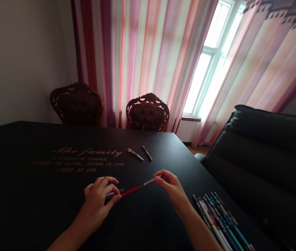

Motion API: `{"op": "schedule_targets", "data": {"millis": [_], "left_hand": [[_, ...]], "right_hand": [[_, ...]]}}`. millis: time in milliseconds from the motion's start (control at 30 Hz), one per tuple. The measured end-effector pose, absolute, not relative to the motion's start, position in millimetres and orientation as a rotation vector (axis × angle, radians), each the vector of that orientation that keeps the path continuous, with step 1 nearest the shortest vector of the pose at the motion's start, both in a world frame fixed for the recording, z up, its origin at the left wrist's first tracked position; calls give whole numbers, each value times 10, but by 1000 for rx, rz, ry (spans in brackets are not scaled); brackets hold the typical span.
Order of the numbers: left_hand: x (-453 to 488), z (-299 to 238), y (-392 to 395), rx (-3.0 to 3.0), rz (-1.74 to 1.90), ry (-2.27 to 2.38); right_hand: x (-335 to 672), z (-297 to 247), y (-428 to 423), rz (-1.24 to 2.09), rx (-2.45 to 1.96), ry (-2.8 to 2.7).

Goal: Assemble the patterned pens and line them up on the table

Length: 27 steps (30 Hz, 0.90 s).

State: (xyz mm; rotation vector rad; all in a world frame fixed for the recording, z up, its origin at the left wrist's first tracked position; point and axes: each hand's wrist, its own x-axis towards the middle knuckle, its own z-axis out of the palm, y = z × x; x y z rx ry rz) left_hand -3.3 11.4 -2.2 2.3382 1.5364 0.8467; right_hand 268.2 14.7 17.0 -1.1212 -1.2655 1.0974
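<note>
Between my two hands, low over the black table [45, 205], a pen is in separate pieces. My left hand [103, 195] is closed on a red pen refill [131, 190], its tip pointing right; a darker pen part [111, 194] also shows under those fingers. My right hand [169, 183] pinches a pale, slim pen barrel [149, 181] between thumb and fingertips. The refill's tip lies close to the barrel's near end, with a small gap visible. Farther back rest a white-bodied pen [135, 154] and a shorter dark pen [147, 153].
A row of several pens [217, 219] lies beside my right forearm, near the table's right edge. Two carved chairs [148, 113] stand behind the far edge. On the right is a black leather seat [265, 157]. Striped curtains [148, 62] hang by the window.
</note>
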Motion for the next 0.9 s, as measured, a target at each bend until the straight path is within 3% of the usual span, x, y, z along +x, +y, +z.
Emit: {"op": "schedule_targets", "data": {"millis": [467, 633, 900], "left_hand": [[18, -85, 68, 2380, 876, 1409], [-66, -103, 139, 2342, 954, 1544], [-117, -163, 215, 2301, 719, 1691]], "right_hand": [[2435, -42, 108, 1438, -1066, -1395], [2503, -32, 129, 1358, -1066, -1243], [2758, -59, 263, 1291, -1132, -1154]]}}
